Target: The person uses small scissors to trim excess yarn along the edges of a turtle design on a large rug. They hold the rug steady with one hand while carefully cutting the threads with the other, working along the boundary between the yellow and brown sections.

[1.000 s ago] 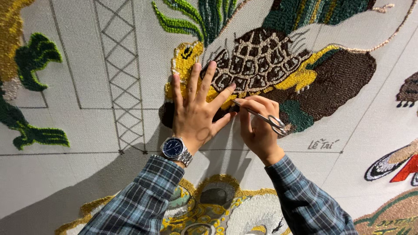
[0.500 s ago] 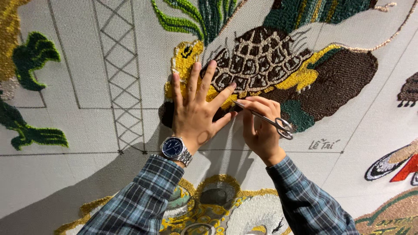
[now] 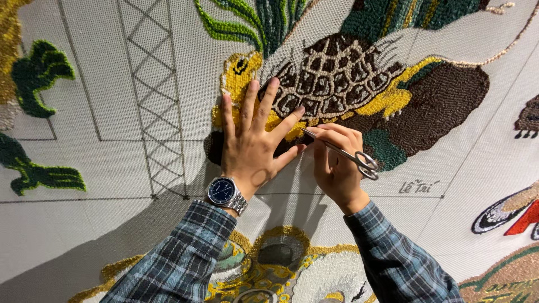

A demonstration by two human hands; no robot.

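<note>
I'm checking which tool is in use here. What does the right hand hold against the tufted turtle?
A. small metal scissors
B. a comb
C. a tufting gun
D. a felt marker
A: the right hand grips small metal scissors, tips at the turtle beside the left hand.

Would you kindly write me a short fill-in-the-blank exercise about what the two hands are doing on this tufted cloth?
1. The left hand lies flat with its fingers spread on the tufted ____ figure.
2. The right hand holds a pair of small metal ____.
3. The wristwatch with the blue dial sits on the ____ wrist.
4. Both sleeves are of ____-patterned fabric.

Missing words: turtle; scissors; left; plaid
</note>
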